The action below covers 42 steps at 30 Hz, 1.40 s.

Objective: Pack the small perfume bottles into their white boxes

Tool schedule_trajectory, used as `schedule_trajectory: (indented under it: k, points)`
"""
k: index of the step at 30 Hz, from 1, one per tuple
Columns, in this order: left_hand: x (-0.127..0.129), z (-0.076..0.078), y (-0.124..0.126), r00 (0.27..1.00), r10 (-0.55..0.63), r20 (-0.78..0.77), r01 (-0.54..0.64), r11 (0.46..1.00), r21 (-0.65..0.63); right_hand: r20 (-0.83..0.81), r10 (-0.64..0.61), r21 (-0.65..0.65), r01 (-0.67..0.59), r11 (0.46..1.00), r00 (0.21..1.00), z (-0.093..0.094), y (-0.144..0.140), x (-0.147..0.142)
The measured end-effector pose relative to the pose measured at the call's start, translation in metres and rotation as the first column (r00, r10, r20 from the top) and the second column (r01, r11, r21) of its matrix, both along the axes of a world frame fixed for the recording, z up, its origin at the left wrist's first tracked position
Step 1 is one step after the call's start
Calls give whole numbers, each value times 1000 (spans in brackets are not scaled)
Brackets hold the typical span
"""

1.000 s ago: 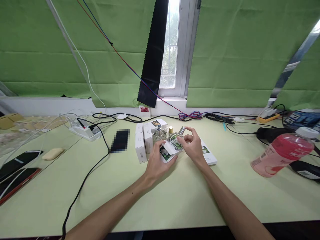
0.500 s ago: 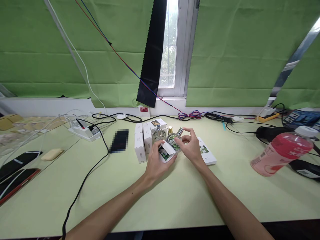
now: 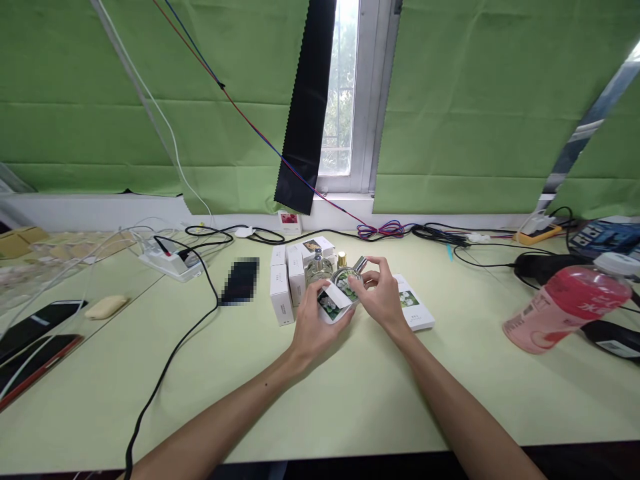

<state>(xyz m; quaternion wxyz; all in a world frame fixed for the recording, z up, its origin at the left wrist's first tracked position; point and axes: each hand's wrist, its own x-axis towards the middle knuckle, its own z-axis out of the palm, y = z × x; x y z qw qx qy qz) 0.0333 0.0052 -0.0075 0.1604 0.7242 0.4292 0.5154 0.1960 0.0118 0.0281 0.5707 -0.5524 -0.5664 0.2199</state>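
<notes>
While both bare forearms stretched out over the smooth, pale green counter (image 3: 350,400), the left hand (image 3: 313,328) cupped a small white cardboard box (image 3: 333,304) printed with a flower picture, its end flap open. Just above it, the right hand (image 3: 383,297) pinched a round glass bottle (image 3: 349,280) with a silver cap, the bottle's base resting at the box's open mouth. Just beyond stood a cluster of upright white boxes (image 3: 281,293) and two more glass bottles. A flat white box (image 3: 413,307) lay beside the right hand. Far to the right, a pink plastic bottle (image 3: 565,303) lay on its side. Behind, black cables trailed beneath wrinkled green cloth blinds (image 3: 475,107).
</notes>
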Motion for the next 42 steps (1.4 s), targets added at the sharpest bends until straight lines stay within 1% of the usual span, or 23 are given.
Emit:
schedule_trajectory:
  k: [7, 17, 29, 42]
  points:
    - [1, 0, 1, 1000, -1, 8, 1, 1000, -8, -14, 16, 12, -16, 1000, 1000, 0, 0, 0]
    - [0, 0, -1, 1000, -3, 16, 3, 1000, -18, -36, 48, -6, -48, 999, 998, 1, 0, 1]
    - [1, -1, -1, 1000, 2, 23, -2, 1000, -16, -49, 50, -41, -52, 998, 998, -1, 2, 3]
    - [1, 0, -1, 999, 6, 36, -5, 1000, -9, -17, 50, -50, -51, 997, 999, 0, 1, 3]
